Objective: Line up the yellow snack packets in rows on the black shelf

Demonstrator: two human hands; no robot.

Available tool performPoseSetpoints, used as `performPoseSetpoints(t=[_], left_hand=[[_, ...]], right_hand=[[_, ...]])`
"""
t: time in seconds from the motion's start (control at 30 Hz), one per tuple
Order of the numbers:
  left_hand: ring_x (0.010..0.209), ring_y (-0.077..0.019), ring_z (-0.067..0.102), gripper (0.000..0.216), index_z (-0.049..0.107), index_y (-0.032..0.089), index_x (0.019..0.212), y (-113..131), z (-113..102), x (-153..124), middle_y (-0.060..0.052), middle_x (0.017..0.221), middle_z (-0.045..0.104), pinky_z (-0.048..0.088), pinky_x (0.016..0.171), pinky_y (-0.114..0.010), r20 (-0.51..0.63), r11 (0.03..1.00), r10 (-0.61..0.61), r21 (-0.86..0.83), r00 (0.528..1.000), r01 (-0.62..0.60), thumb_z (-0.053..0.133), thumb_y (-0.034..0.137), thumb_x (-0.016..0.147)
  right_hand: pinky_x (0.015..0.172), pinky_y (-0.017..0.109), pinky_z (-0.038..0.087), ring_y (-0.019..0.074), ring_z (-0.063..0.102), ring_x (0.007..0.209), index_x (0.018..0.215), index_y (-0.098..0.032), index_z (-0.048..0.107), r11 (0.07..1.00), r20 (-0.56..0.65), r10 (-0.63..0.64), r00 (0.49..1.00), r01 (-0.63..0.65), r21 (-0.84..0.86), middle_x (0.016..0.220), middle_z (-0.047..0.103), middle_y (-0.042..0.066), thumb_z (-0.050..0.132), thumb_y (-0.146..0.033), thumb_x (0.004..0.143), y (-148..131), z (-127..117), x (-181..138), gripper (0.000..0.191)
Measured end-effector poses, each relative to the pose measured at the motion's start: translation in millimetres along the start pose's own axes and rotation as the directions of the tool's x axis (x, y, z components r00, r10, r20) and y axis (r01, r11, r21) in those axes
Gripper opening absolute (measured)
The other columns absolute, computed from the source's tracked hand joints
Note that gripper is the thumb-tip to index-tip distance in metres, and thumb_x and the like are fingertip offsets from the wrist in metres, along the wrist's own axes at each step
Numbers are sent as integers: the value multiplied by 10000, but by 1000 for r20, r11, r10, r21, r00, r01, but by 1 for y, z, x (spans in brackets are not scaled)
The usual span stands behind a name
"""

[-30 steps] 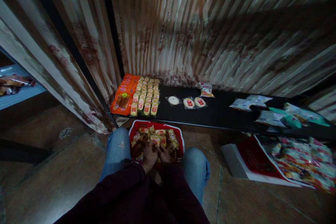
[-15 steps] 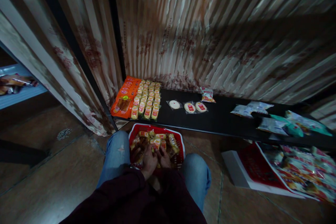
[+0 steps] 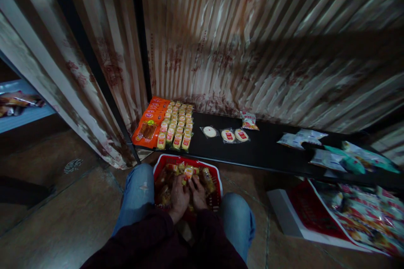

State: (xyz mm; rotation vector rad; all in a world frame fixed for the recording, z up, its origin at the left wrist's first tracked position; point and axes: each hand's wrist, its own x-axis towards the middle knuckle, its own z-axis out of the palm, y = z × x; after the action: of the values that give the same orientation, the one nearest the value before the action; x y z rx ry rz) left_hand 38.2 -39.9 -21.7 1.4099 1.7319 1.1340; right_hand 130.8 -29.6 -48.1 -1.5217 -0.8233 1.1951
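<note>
A red plastic basket (image 3: 214, 170) sits on the floor between my knees, full of small yellow wrapped snack packs (image 3: 189, 172). My left hand (image 3: 178, 197) and my right hand (image 3: 198, 192) are side by side inside it, fingers curled down over the packs. What the fingers grip is hidden under the hands. Just beyond the basket runs a low black shelf (image 3: 265, 145). At its left end stand neat rows of the same yellow snack packs (image 3: 176, 124) beside flat orange packets (image 3: 150, 117).
Round wrapped cakes (image 3: 227, 134), a small red-and-white pouch (image 3: 249, 120) and pale and green bags (image 3: 334, 153) lie along the shelf. A red-and-white carton (image 3: 299, 214) with packets lies on the brown floor at right. Corrugated metal wall behind; a black post (image 3: 94, 67) at left.
Both hands have pushed a little further forward into the basket, over the packs. The view has tipped slightly, so shelf and basket sit lower in the picture.
</note>
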Motion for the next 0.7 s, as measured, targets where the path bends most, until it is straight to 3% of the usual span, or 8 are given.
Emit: performPoseSetpoints(t=[0.23,0.47,0.7], left_hand=[[1110,-215,593,435,611,169,1057,13,3,7,-111,1113,653,444,1033,-411,9,998,30,-60,1000,-29,450,6,687],[1158,-213,570,462,594,178,1127,21,5,17,-108,1186,637,427,1057,-413,9,992,60,-115,998,-59,451,28,714],[1199,-205,546,493,576,179,1163,34,3,25,-109,1240,615,400,1090,-408,11,991,66,-114,998,-65,440,18,717]], right_hand=[[962,394,487,288,631,1099,1084,-193,724,998,20,-68,997,68,15,1099,723,104,709,-595,650,-22,-2,3,592],[1028,407,432,273,607,1127,1116,-192,695,991,-22,-134,991,134,-21,1162,700,97,692,-584,663,-46,0,5,599],[970,396,480,271,635,1075,1118,-205,698,983,-5,-182,983,182,-15,1102,725,87,676,-547,694,-69,3,8,545]])
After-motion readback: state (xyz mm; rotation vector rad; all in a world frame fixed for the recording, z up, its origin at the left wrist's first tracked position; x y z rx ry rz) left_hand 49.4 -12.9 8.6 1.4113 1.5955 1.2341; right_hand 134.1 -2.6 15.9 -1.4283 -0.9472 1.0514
